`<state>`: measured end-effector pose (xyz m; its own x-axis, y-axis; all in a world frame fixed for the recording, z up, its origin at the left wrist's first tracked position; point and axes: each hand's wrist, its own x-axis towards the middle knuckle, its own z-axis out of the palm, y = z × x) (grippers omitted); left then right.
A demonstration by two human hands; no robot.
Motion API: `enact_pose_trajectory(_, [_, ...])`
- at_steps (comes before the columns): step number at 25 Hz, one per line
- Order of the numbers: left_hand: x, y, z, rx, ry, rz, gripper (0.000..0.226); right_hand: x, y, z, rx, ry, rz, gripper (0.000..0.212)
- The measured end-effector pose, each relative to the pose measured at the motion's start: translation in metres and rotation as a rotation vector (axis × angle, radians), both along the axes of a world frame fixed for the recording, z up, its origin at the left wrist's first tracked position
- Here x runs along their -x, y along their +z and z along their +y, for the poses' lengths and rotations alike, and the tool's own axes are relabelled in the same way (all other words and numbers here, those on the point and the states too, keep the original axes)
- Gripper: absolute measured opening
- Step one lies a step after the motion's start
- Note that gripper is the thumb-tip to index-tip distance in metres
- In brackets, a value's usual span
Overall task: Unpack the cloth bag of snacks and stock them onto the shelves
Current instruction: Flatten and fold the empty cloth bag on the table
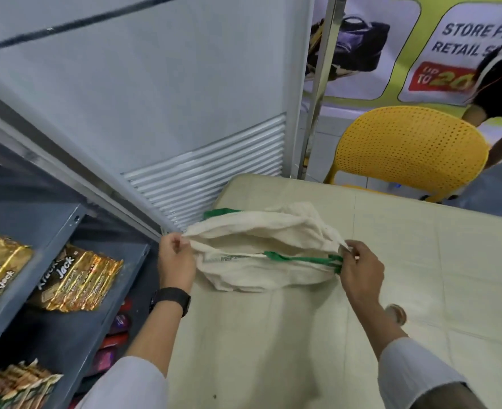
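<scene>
**Bag held open by its two ends, floor beside the shelves**

Nearest the camera, two pale sleeves reach down toward the bag, which lies slack on the tiled floor. The left hand, with a dark watch on its wrist, is pinched shut on the bag's left rim. The right hand is closed on the bag's right end, its fingers gathering cloth and the green handle together. The bag spans the gap between the two hands, its mouth drawn into a long slit facing up.

The step in hand looks like spreading the mouth to see or reach inside. To do it well, I would judge that the hands should part the near and far rims rather than only stretch the ends, since pulling end to end tends to close the slit. One hand would then have to let go to reach in while the other keeps the rim up. The cloth sags flat and no snack shows inside; whether any remain I cannot tell.

Left of the bag stand the grey shelves, carrying gold packets, with more below. Beyond the bag rises a white slatted panel. Farther right of the bag is a yellow chair, with another person partly in view past it, and a banner behind.
</scene>
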<state>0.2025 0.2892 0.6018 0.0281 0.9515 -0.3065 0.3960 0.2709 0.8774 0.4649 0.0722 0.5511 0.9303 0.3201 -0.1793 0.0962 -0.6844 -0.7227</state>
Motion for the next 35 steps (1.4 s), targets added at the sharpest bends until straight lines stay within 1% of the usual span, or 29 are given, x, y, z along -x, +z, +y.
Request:
enact_pose_trajectory(1, [0.012,0.0,-0.008,0.012,0.016,-0.115,0.009,0.016,-0.001,-0.021,0.025,0.012,-0.016,0.023])
enact_pose_trajectory(2, [0.023,-0.004,-0.017,0.018,0.023,-0.186,0.01,0.031,-0.007,-0.042,0.064,0.045,0.019,0.023])
enact_pose_trajectory(4, [0.038,-0.019,-0.034,0.072,0.026,-0.165,0.019,0.057,-0.014,-0.067,0.185,0.116,0.195,0.032])
enact_pose_trajectory(5, [0.044,-0.032,-0.045,0.181,0.014,-0.15,0.03,0.07,-0.013,-0.075,0.242,0.151,0.262,0.039])
enact_pose_trajectory(6, [0.048,-0.045,-0.055,0.338,0.013,-0.166,0.042,0.079,-0.015,-0.078,0.251,0.196,0.271,0.045])
enact_pose_trajectory(7, [0.049,-0.057,-0.061,0.504,0.01,-0.173,0.052,0.083,-0.013,-0.076,0.257,0.254,0.241,0.051])
enact_pose_trajectory(8, [0.053,-0.069,-0.07,0.64,0.013,-0.173,0.056,0.087,-0.016,-0.073,0.269,0.329,0.206,0.056])
enact_pose_trajectory(10, [0.054,-0.076,-0.078,0.76,0.009,-0.175,0.046,0.086,-0.016,-0.057,0.338,0.472,0.146,0.068])
enact_pose_trajectory(12, [0.05,-0.078,-0.082,0.814,0.016,-0.202,0.043,0.083,-0.016,-0.041,0.384,0.536,0.128,0.074])
enact_pose_trajectory(14, [0.039,-0.078,-0.08,0.793,0.075,-0.203,0.049,0.074,-0.017,-0.024,0.334,0.444,0.208,0.073])
enact_pose_trajectory(16, [0.026,-0.077,-0.077,0.662,0.262,-0.17,0.062,0.06,-0.022,-0.015,0.243,0.305,0.314,0.071])
enact_pose_trajectory(17, [0.019,-0.072,-0.074,0.57,0.362,-0.155,0.066,0.053,-0.023,-0.014,0.256,0.262,0.345,0.068])
enact_pose_trajectory(19, [0.008,-0.059,-0.064,0.393,0.477,-0.078,0.062,0.042,-0.026,-0.018,0.36,0.251,0.344,0.062])
enact_pose_trajectory(20, [0.007,-0.056,-0.056,0.345,0.464,-0.018,0.058,0.04,-0.027,-0.022,0.416,0.267,0.338,0.059])
enact_pose_trajectory(21, [0.008,-0.056,-0.048,0.345,0.378,0.044,0.054,0.038,-0.028,-0.026,0.447,0.287,0.335,0.055])
enact_pose_trajectory(22, [0.011,-0.056,-0.042,0.367,0.224,0.117,0.047,0.038,-0.031,-0.029,0.449,0.313,0.329,0.046])
enact_pose_trajectory(23, [0.014,-0.057,-0.038,0.392,0.062,0.187,0.036,0.039,-0.031,-0.032,0.429,0.336,0.307,0.034])
enact_pose_trajectory(24, [0.017,-0.056,-0.036,0.395,-0.026,0.248,0.025,0.041,-0.03,-0.034,0.397,0.342,0.275,0.021])
enact_pose_trajectory(25, [0.021,-0.055,-0.036,0.373,-0.078,0.336,0.018,0.044,-0.027,-0.035,0.364,0.335,0.235,0.018])
enact_pose_trajectory(26, [0.023,-0.052,-0.038,0.334,-0.07,0.401,0.015,0.044,-0.023,-0.035,0.322,0.307,0.19,0.025])
enact_pose_trajectory(27, [0.025,-0.045,-0.041,0.29,-0.011,0.448,0.019,0.045,-0.015,-0.035,0.272,0.252,0.144,0.028])
enact_pose_trajectory(29, [0.033,-0.03,-0.041,0.215,0.119,0.448,0.028,0.04,0.005,-0.039,0.106,0.072,0.074,0.024])
enact_pose_trajectory(30, [0.038,-0.022,-0.041,0.211,0.168,0.404,0.03,0.035,0.016,-0.041,0.016,-0.056,0.1,0.02])
enact_pose_trajectory(31, [0.044,-0.014,-0.039,0.237,0.186,0.325,0.031,0.028,0.028,-0.043,-0.116,-0.209,0.189,0.019])
enact_pose_trajectory(32, [0.052,-0.004,-0.037,0.289,0.248,0.122,0.031,0.026,0.043,-0.048,-0.313,-0.357,0.34,0.018])
enact_pose_trajectory(33, [0.055,0.014,-0.036,0.371,0.339,-0.18,0.03,0.023,0.061,-0.053,-0.537,-0.471,0.545,0.021])
enact_pose_trajectory(34, [0.058,0.025,-0.035,0.461,0.416,-0.504,0.03,0.019,0.076,-0.056,-0.741,-0.533,0.776,0.023])
enact_pose_trajectory(35, [0.061,0.043,-0.038,0.541,0.445,-0.734,0.035,0.017,0.095,-0.064,-0.916,-0.551,0.976,0.022])
